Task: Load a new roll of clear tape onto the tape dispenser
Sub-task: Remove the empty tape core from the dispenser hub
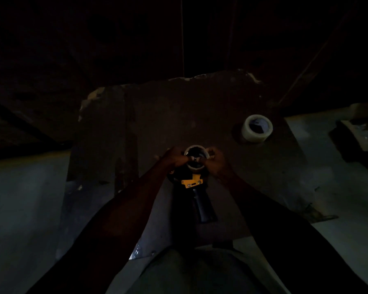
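Yellow bracket and black handle mark the tape dispenser, which lies on a dark, worn board with its handle toward us. We see 2 hands gripping a ring-shaped core seated on the dispenser's hub: the left hand clasps its left rim, the right hand its right rim. We note the roll of clear tape standing apart, far right on the board, untouched. Lighting is very dim.
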Demonstrator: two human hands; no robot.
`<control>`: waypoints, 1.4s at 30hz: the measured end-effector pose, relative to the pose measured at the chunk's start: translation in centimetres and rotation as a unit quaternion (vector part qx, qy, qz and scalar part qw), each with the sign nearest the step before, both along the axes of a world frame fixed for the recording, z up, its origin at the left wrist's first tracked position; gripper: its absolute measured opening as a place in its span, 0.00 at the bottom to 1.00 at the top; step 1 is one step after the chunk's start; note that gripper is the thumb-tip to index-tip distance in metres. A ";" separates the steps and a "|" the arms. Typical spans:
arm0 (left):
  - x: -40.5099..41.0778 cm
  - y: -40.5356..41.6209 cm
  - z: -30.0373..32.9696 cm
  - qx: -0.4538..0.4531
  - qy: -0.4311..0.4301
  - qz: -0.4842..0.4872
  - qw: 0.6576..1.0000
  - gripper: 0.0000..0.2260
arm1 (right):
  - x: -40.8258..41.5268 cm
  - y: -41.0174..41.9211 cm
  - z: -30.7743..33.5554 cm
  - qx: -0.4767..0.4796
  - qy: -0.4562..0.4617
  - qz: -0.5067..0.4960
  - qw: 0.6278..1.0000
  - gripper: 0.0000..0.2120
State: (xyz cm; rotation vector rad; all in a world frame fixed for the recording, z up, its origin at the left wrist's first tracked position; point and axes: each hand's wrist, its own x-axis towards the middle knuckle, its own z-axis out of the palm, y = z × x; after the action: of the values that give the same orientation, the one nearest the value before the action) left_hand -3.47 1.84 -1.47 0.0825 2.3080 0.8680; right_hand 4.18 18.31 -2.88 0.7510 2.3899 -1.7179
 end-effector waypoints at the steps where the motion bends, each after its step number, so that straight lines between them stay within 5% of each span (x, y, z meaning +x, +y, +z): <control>1: -0.1 0.0 -0.2 0.001 0.000 -0.001 1.000 0.28 | 0.0 0.0 -0.1 0.003 0.001 0.002 1.000 0.12; 11: 0.9 0.2 1.8 0.009 0.022 -0.024 0.999 0.20 | -0.4 0.1 -1.6 0.002 -0.011 -0.015 1.000 0.19; 16: 0.4 -0.1 0.0 0.032 0.024 -0.017 0.999 0.29 | 0.2 -0.3 0.7 -0.004 0.007 -0.015 1.000 0.15; 21: 1.3 -0.4 3.4 0.055 0.060 -0.018 0.996 0.20 | 0.5 -0.2 3.2 -0.076 -0.002 -0.036 0.996 0.15; 31: 3.3 -0.8 6.8 0.188 0.091 0.073 0.975 0.15 | 3.3 0.4 8.7 -0.126 0.121 0.069 0.982 0.16; 34: 3.8 -0.7 6.8 0.184 0.112 0.083 0.973 0.18 | 4.2 0.4 9.0 -0.091 0.161 0.127 0.975 0.25; 38: 5.3 0.1 6.9 0.172 0.114 0.095 0.974 0.23 | 4.5 0.7 7.8 0.106 0.172 0.159 0.966 0.52; 42: 6.8 0.8 6.4 0.200 0.098 0.095 0.970 0.20 | 5.6 1.6 7.5 0.190 0.206 0.176 0.943 0.41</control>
State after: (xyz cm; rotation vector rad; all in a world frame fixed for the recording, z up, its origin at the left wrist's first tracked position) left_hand 3.28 2.60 4.93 0.1267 2.3127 1.4753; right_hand 9.78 19.91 4.64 -0.0395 2.9522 -1.3894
